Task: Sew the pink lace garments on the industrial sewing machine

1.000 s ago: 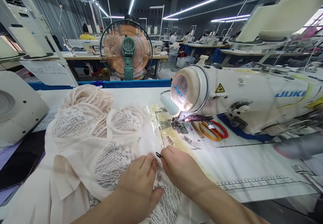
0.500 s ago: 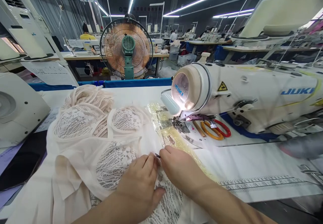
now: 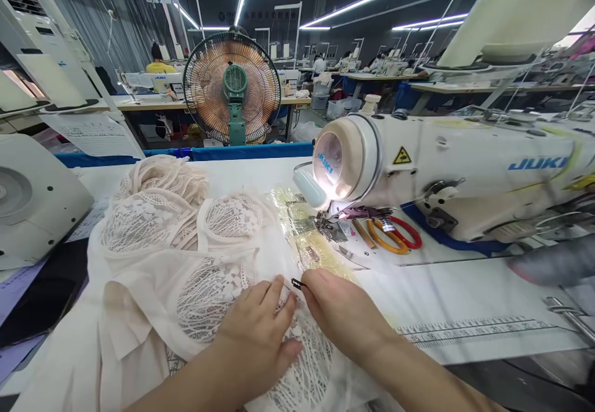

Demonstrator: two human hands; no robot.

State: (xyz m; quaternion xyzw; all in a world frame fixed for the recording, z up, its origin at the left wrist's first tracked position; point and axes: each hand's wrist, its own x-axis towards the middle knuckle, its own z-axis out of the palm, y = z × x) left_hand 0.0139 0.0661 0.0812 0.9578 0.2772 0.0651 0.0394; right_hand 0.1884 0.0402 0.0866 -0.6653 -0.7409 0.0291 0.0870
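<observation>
A pale pink lace bra [image 3: 211,303] lies spread across the worktable in front of me. My left hand [image 3: 260,328] rests on its lace near the centre, fingers stretched out and slightly apart, pressing the fabric. Just to the right, my right hand [image 3: 341,310] pinches a small dark razor blade [image 3: 296,284]; its notched end sticks out toward my left fingertips. Under and below both hands runs another lace cup [image 3: 302,368]. More bras are piled in a stack [image 3: 162,179] at the back left.
A white sewing machine [image 3: 418,158] with its lamp lit stands at the right. Scissors with orange and red handles [image 3: 390,241] lie by its needle area. A printed ruler [image 3: 478,331] runs along the table's front. Beyond the table stands a fan [image 3: 232,90].
My left fingers have spread from a bunched pose. My right hand has drawn slightly away from them, and more of the razor blade shows. The view has shifted a little.
</observation>
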